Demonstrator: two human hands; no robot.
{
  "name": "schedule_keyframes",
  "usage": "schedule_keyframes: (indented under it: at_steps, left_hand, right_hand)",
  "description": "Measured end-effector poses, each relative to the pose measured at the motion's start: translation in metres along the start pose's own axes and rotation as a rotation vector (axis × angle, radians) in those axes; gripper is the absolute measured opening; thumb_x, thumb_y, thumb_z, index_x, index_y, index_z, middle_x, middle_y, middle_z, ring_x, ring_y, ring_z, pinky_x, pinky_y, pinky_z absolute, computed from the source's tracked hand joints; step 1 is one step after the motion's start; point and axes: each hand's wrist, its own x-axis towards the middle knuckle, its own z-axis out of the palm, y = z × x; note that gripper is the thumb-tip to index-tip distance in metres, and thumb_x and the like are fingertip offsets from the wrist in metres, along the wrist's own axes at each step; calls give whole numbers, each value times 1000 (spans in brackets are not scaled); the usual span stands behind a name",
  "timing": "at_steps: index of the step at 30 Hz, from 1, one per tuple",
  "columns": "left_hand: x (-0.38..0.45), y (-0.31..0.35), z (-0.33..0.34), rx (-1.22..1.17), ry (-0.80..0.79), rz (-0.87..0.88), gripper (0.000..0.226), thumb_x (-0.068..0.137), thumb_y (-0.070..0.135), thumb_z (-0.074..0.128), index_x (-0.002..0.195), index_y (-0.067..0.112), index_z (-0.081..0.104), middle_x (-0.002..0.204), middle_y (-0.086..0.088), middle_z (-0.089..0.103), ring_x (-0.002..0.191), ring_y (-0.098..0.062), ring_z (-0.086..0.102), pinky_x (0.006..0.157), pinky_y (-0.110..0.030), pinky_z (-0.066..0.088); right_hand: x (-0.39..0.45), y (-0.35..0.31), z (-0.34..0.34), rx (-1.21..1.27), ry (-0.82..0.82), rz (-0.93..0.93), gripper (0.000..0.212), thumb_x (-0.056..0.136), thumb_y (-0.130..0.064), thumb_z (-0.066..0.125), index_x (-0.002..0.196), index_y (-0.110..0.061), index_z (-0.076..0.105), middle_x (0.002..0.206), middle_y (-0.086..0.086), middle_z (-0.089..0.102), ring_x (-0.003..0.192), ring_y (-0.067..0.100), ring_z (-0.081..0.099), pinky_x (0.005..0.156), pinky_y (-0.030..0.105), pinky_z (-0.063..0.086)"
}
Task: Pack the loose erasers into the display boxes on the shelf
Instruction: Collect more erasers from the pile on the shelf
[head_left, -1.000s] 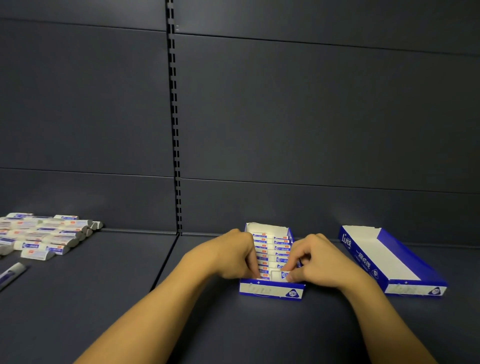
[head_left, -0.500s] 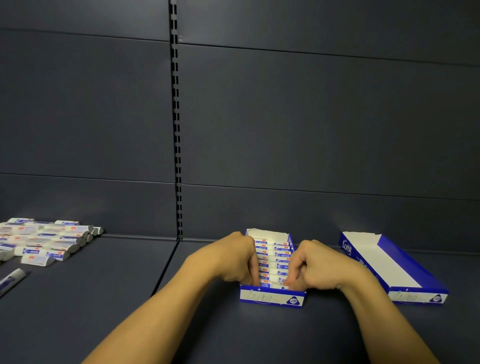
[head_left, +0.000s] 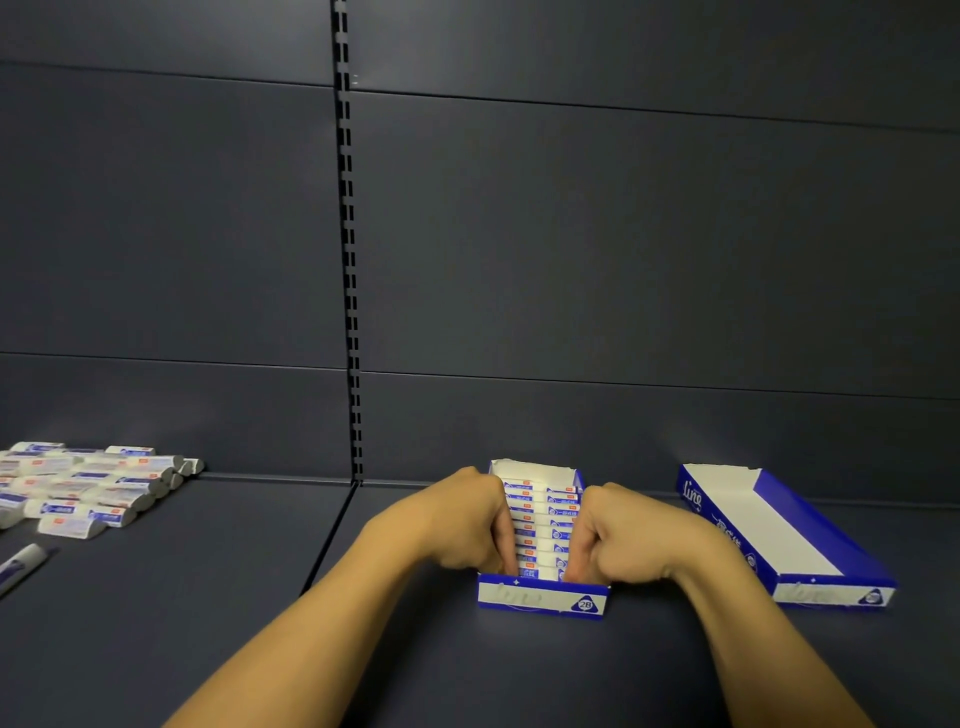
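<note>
Nearest the person, the front flap of the middle display box (head_left: 542, 597) stands just before both sets of knuckles, blue and white with a 2B mark. The left hand (head_left: 464, 522) curls over the box's left wall, fingers bent down inside against the row of erasers (head_left: 543, 527); the right hand (head_left: 621, 538) mirrors it on the right wall, its fingers folded in against the other ends of the same row. So the grip is narrow and closed from both sides on the packed erasers and the box walls, though the fingertips are hidden and I cannot tell exactly what each one touches. Between the hands the erasers lie crosswise, stacked one behind another from the front flap back toward the white rear wall of the box. To the right of the right hand, well apart, a second box (head_left: 779, 525) lies at an angle on the dark shelf (head_left: 208, 597), its white inside showing. Far to the left of the left hand sits a pile of loose erasers (head_left: 88, 488), with a pen (head_left: 21, 564) lying nearer than the pile at the left edge. Behind everything rises the dark back panel (head_left: 623, 260).
</note>
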Motion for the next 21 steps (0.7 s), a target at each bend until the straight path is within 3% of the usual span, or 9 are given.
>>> schedule_keyframes:
  at_steps: [4,8,11,16,21]
  left_hand:
    - [0,1,1,0,6,-1,14,89,15,75,103,18,79,116,5,73,102,-4,62,87,-23,56]
    - [1,1,1,4,-1,-4,14,89,16,76,103,18,80,115,5,74,109,-8,64,90,-27,57]
    - [2,0,0,2,-7,-6,14,89,16,76,102,18,79,115,5,73,108,-7,64,90,-25,56]
    - [2,0,2,1,-1,-12,11,90,18,75,100,17,79,113,6,73,109,-8,65,94,-31,58]
    - [1,3,1,27,-5,-10,12,90,16,74,101,17,79,113,6,74,109,-9,65,93,-30,58]
  right_hand:
    - [-2,-1,0,-6,-1,-2,19,91,-10,70,109,-15,76,120,-6,69,113,12,61,76,20,59]
    - [1,0,0,27,13,16,10,89,-12,74,92,-20,77,110,-9,70,110,12,62,79,26,61]
    - [1,0,1,37,23,9,14,87,-11,76,83,-24,76,106,-9,71,110,13,64,76,24,60]
    - [-2,1,0,69,13,7,15,86,-15,78,101,-18,79,119,-6,69,114,13,61,74,19,58]
    - [-3,0,-1,62,20,18,19,86,-15,79,105,-18,79,118,-5,70,112,12,62,73,18,57]
